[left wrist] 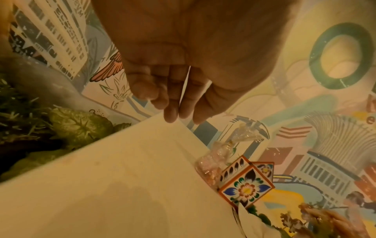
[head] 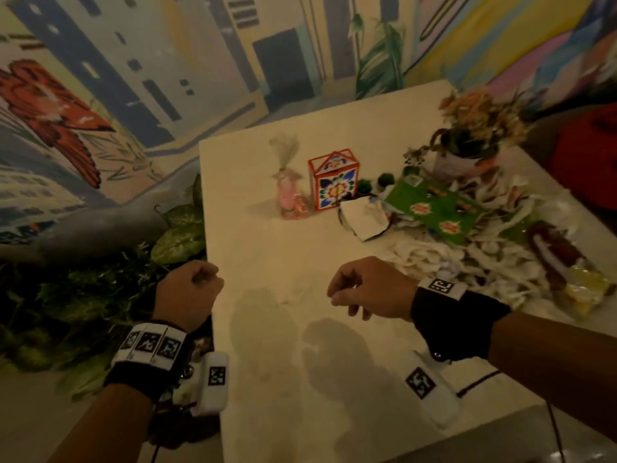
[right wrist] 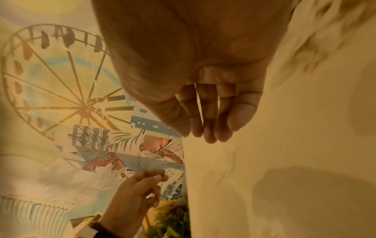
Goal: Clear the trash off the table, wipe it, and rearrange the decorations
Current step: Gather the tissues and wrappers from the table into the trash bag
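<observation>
The white table (head: 273, 262) carries a trash heap on its right side: white paper shreds (head: 484, 262), a green packet (head: 430, 208), crumpled white paper (head: 364, 218) and a red-and-yellow wrapper (head: 561, 262). Further back are the decorations: a floral box (head: 334, 182) (left wrist: 246, 188), a pink cellophane bag (head: 290, 195) (left wrist: 213, 161), small green balls (head: 385, 179) and a flower pot (head: 467, 155). My left hand (head: 190, 289) (left wrist: 173, 96) (right wrist: 138, 190) hovers at the table's left edge, fingers loosely curled, holding nothing. My right hand (head: 360, 289) (right wrist: 213, 112) hangs above the bare near part of the table, also loosely curled and holding nothing.
Leafy green plants (head: 133, 279) (left wrist: 77, 125) crowd the table's left edge. A painted mural wall (head: 133, 78) runs behind and to the left. A red seat (head: 587, 162) stands beyond the right edge. Hand shadows fall on the near tabletop.
</observation>
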`<state>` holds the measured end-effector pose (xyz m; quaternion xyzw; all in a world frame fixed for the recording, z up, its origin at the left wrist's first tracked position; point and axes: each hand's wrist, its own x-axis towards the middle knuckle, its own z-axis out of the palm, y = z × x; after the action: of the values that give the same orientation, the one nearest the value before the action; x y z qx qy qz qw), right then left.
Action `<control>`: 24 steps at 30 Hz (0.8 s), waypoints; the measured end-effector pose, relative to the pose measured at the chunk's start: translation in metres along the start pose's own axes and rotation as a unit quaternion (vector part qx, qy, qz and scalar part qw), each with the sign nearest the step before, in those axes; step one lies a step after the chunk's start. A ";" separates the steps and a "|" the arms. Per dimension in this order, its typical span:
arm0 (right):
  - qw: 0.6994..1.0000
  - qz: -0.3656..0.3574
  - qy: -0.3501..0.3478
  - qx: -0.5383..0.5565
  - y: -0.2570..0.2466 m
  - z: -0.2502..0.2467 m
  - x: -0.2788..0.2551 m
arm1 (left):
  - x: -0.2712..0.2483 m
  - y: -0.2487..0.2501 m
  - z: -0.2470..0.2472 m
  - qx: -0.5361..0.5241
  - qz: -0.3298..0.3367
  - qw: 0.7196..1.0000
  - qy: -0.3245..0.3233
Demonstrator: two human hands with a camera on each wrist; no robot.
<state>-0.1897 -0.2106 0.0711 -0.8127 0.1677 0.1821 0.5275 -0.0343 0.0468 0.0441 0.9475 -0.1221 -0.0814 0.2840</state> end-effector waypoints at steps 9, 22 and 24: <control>0.995 0.046 0.061 -0.067 0.050 -0.086 -0.030 | -0.021 0.052 0.054 0.079 0.053 0.988 -0.120; 0.995 0.027 0.030 -0.087 0.045 -0.047 -0.003 | -0.006 0.064 0.103 0.192 0.091 0.946 -0.246; 0.994 0.022 0.027 -0.099 0.042 -0.043 0.002 | -0.006 0.056 0.087 0.160 0.082 0.950 -0.254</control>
<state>-0.2022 -0.2666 0.0527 -0.8618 0.1808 0.1872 0.4354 -0.0703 -0.0424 0.0039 0.9152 -0.2786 -0.2758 0.0936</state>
